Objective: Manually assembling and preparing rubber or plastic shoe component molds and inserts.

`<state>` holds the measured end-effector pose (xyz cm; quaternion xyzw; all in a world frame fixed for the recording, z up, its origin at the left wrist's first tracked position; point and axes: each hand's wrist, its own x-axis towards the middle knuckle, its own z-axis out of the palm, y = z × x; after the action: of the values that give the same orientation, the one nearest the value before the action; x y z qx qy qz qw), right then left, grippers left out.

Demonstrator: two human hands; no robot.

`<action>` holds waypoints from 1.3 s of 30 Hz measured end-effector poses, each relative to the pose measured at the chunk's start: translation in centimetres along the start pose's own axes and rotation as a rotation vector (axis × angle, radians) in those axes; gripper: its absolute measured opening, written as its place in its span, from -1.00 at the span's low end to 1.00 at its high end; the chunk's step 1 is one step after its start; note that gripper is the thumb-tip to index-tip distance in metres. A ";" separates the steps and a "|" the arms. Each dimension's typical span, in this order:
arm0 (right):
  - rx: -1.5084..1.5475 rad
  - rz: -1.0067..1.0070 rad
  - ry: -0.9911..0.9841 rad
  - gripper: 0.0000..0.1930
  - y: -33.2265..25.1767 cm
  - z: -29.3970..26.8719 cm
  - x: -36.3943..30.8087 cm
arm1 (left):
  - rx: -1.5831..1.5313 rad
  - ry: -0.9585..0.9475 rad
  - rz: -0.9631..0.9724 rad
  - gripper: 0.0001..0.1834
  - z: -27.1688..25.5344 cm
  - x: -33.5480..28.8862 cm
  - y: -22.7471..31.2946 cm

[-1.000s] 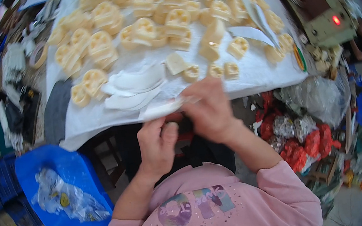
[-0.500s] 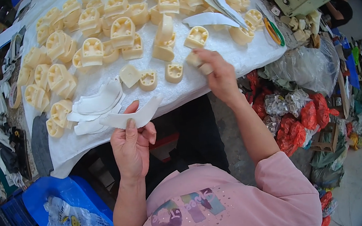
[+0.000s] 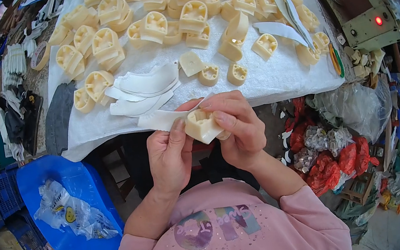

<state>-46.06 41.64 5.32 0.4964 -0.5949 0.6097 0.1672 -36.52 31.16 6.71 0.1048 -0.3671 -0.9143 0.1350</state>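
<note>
A cream plastic shoe heel [image 3: 201, 127] sits between my hands, just off the table's near edge, its hollow ribbed side up. My right hand [image 3: 240, 127] is closed on it, fingertips at its rim. In my left hand [image 3: 169, 152] a curved white strip [image 3: 155, 121] is pinched; the thumb touches the heel's left side. Part of the strip passes behind the heel, and I cannot tell whether it is pressed against it. More white strips [image 3: 146, 84] lie stacked on the white-covered table [image 3: 275, 83]. Nearby are a cream heel lying flat side up [image 3: 191, 64] and two small heels [image 3: 237, 73].
Many cream heels [image 3: 194, 17] crowd the table's far part. Pale strips [image 3: 281, 32] lean on heels at the right, near scissors [image 3: 336, 59]. A blue chair [image 3: 73, 177] holds a plastic bag. A box with a red light [image 3: 371, 26] stands far right; red bags [image 3: 325, 171] lie below.
My right hand has brought a heel from over the table back to my left hand. The white strip has moved right and now meets the heel. The view has shifted.
</note>
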 end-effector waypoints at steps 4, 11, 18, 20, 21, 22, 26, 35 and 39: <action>-0.007 -0.050 -0.017 -0.58 -0.3 0.4 0.1 | -0.028 -0.038 0.027 -0.56 -0.5 -0.5 0.4; -0.024 -0.053 -0.019 -0.59 -0.3 0.4 0.3 | 0.072 -0.029 0.037 -0.52 -0.2 -0.7 0.4; -0.159 -0.068 -0.067 -0.59 -0.2 0.3 0.2 | 0.243 -0.002 0.077 -0.48 0.5 -1.2 0.4; -0.277 -0.152 -0.043 -0.62 -0.2 0.2 0.2 | 0.321 -0.018 0.126 -0.48 0.3 -1.2 0.3; -0.278 -0.152 -0.043 -0.62 0.1 0.1 0.1 | 0.396 -0.044 0.170 -0.48 0.1 -1.1 0.3; -0.306 -0.138 -0.050 -0.63 0.4 0.0 -0.2 | 0.396 -0.045 0.170 -0.48 -0.3 -0.8 0.3; -0.346 -0.092 -0.079 -0.70 0.5 -0.5 -0.2 | 0.739 0.041 0.294 -0.55 -0.6 -0.5 1.3; -0.591 0.152 -0.521 -0.78 -2.6 -1.4 1.9 | 1.039 0.163 0.294 -0.75 -1.0 -0.5 1.2; -0.619 0.200 -0.576 -0.75 -2.6 -1.6 1.8 | 1.118 0.156 0.328 -0.81 -0.4 -0.2 0.7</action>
<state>-45.45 42.97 8.52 0.5124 -0.8173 0.2524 0.0754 -36.09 30.43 6.92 0.1691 -0.7938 -0.5388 0.2257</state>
